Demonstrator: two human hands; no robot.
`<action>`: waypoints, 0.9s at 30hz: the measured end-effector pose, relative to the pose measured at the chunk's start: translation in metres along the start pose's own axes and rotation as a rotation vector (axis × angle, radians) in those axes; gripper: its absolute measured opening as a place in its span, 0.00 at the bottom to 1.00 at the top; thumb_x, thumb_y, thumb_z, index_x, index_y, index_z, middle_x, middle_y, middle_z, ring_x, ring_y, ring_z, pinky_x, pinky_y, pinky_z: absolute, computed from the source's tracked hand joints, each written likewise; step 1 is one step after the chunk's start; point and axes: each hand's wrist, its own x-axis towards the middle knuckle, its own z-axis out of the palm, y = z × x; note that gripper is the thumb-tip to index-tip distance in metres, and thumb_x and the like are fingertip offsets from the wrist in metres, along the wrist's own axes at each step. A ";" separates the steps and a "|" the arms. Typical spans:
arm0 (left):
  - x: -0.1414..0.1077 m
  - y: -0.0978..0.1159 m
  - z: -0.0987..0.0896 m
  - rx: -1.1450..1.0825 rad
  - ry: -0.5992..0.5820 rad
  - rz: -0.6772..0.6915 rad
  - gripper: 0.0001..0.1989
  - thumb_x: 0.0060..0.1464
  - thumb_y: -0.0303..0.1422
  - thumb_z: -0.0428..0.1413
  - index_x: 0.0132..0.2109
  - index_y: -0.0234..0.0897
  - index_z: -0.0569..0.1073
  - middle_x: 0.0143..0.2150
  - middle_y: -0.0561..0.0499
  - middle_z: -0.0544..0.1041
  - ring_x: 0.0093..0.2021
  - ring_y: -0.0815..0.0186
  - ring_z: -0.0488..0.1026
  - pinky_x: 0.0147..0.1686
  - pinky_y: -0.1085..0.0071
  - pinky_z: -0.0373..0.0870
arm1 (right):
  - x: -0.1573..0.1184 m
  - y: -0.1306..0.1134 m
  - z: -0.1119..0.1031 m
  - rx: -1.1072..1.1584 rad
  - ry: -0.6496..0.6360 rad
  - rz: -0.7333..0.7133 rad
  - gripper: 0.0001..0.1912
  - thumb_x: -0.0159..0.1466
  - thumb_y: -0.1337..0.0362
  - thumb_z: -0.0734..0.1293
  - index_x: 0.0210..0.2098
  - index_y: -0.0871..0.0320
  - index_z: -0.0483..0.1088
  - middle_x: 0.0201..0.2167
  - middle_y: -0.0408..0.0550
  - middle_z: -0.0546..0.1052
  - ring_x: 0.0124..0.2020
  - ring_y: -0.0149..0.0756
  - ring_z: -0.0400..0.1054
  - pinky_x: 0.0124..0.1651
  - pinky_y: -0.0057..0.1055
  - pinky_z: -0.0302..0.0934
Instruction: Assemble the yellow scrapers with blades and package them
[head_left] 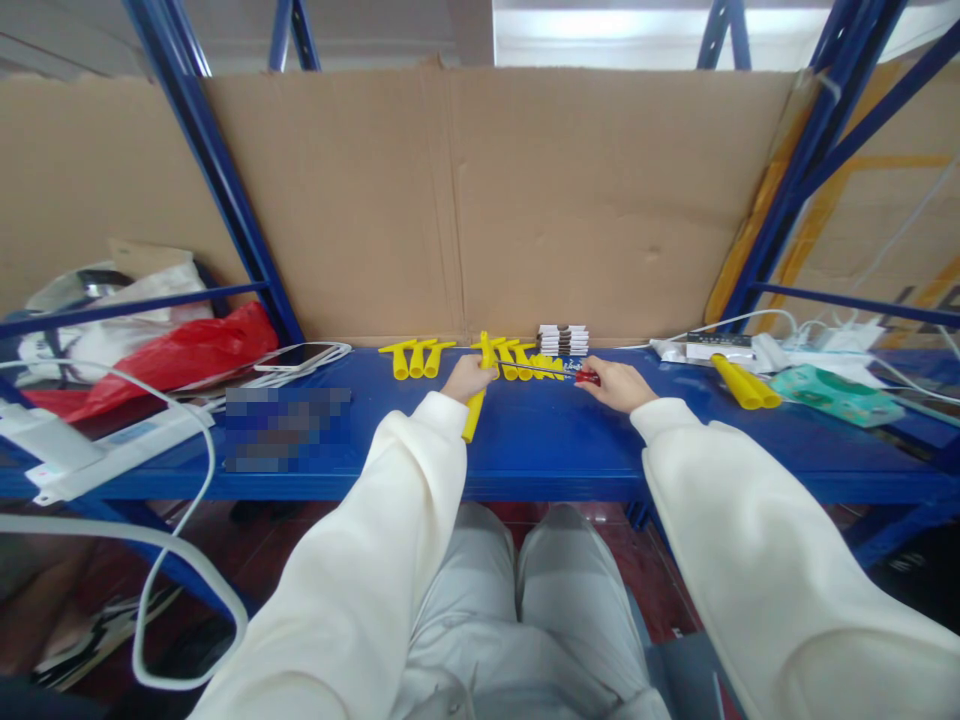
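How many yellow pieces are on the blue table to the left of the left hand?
3: the leftmost piece, the middle piece and the rightmost piece, nearest the left hand. They form one row; none appears hidden.

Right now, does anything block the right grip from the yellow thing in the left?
Nothing visible blocks it: only the red-handled screwdriver reaches from the right grip toward the yellow piece in the left grip; other yellow pieces sit behind.

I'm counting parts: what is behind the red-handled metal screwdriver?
Behind the screwdriver: yellow T-shaped plastic pieces, with a brown cardboard panel beyond. Whatever the right hand covers cannot be seen.
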 end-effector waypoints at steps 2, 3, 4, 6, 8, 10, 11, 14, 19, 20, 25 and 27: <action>-0.002 0.004 0.000 -0.056 -0.005 -0.027 0.07 0.49 0.21 0.55 0.25 0.35 0.70 0.15 0.58 0.65 0.17 0.72 0.63 0.22 0.77 0.62 | 0.001 0.000 0.000 -0.001 -0.005 -0.009 0.08 0.65 0.58 0.64 0.39 0.55 0.70 0.34 0.50 0.80 0.35 0.42 0.73 0.33 0.31 0.56; -0.002 0.006 -0.001 -0.095 0.002 -0.031 0.05 0.49 0.21 0.56 0.28 0.34 0.71 0.16 0.58 0.66 0.17 0.73 0.63 0.22 0.77 0.62 | 0.001 0.000 0.001 0.003 -0.007 -0.015 0.08 0.65 0.58 0.64 0.38 0.55 0.70 0.34 0.51 0.80 0.35 0.42 0.73 0.33 0.31 0.56; -0.002 0.007 -0.001 -0.133 0.019 -0.031 0.04 0.50 0.21 0.56 0.32 0.33 0.72 0.18 0.58 0.67 0.17 0.73 0.63 0.22 0.77 0.63 | 0.001 0.001 0.001 0.009 -0.009 -0.021 0.08 0.65 0.59 0.64 0.38 0.55 0.70 0.34 0.51 0.80 0.35 0.42 0.73 0.33 0.31 0.56; -0.001 0.007 -0.002 -0.193 0.068 -0.017 0.06 0.53 0.23 0.57 0.40 0.31 0.73 0.22 0.57 0.70 0.18 0.75 0.64 0.22 0.78 0.64 | 0.002 0.002 0.001 0.027 -0.015 -0.038 0.07 0.65 0.59 0.64 0.38 0.56 0.71 0.34 0.51 0.80 0.35 0.42 0.73 0.34 0.31 0.57; 0.000 0.006 -0.003 -0.217 0.110 0.012 0.15 0.55 0.25 0.58 0.51 0.31 0.72 0.27 0.55 0.73 0.18 0.76 0.65 0.23 0.78 0.65 | 0.002 0.003 0.002 0.041 -0.020 -0.063 0.07 0.65 0.60 0.65 0.38 0.56 0.71 0.36 0.52 0.80 0.36 0.42 0.73 0.35 0.31 0.57; 0.000 0.004 -0.003 -0.214 0.117 0.056 0.25 0.56 0.26 0.58 0.61 0.35 0.66 0.33 0.53 0.75 0.19 0.76 0.67 0.23 0.79 0.66 | 0.002 0.004 0.003 0.053 -0.027 -0.096 0.07 0.64 0.60 0.66 0.37 0.56 0.72 0.38 0.52 0.80 0.38 0.42 0.73 0.37 0.31 0.58; -0.001 0.004 -0.003 -0.200 0.109 0.079 0.29 0.56 0.26 0.58 0.65 0.36 0.63 0.35 0.51 0.76 0.20 0.76 0.68 0.24 0.78 0.67 | 0.002 0.005 0.003 0.061 -0.032 -0.109 0.06 0.64 0.60 0.66 0.37 0.56 0.73 0.38 0.52 0.80 0.38 0.41 0.73 0.37 0.31 0.59; -0.003 0.003 -0.002 -0.095 0.060 0.163 0.33 0.57 0.26 0.56 0.69 0.38 0.59 0.41 0.46 0.78 0.24 0.72 0.71 0.27 0.75 0.71 | 0.003 0.007 0.006 0.099 -0.063 -0.125 0.07 0.64 0.60 0.66 0.35 0.56 0.74 0.37 0.51 0.80 0.39 0.41 0.73 0.39 0.31 0.60; -0.006 0.003 -0.005 0.259 -0.024 0.429 0.27 0.55 0.24 0.55 0.63 0.40 0.70 0.54 0.42 0.76 0.48 0.60 0.76 0.51 0.64 0.71 | 0.006 0.013 0.013 0.211 -0.133 -0.110 0.07 0.64 0.61 0.67 0.34 0.57 0.76 0.34 0.50 0.80 0.37 0.40 0.73 0.42 0.32 0.64; -0.007 0.003 -0.005 0.353 -0.033 0.476 0.26 0.55 0.24 0.55 0.61 0.40 0.71 0.56 0.42 0.75 0.54 0.58 0.74 0.55 0.63 0.68 | 0.007 0.014 0.015 0.231 -0.143 -0.109 0.07 0.63 0.61 0.67 0.35 0.57 0.76 0.35 0.50 0.81 0.37 0.40 0.73 0.43 0.33 0.64; -0.006 0.000 -0.002 0.673 -0.093 0.512 0.25 0.58 0.26 0.51 0.62 0.43 0.71 0.54 0.43 0.75 0.55 0.56 0.73 0.57 0.63 0.65 | 0.010 0.019 0.024 0.261 -0.148 -0.095 0.10 0.64 0.63 0.65 0.40 0.55 0.78 0.40 0.50 0.81 0.42 0.39 0.74 0.48 0.35 0.66; -0.007 0.000 0.002 0.707 -0.095 0.516 0.26 0.59 0.26 0.50 0.64 0.42 0.69 0.52 0.42 0.76 0.55 0.57 0.73 0.57 0.65 0.66 | 0.013 0.021 0.028 0.209 -0.109 -0.071 0.11 0.65 0.63 0.64 0.41 0.53 0.79 0.40 0.49 0.82 0.42 0.39 0.74 0.48 0.35 0.67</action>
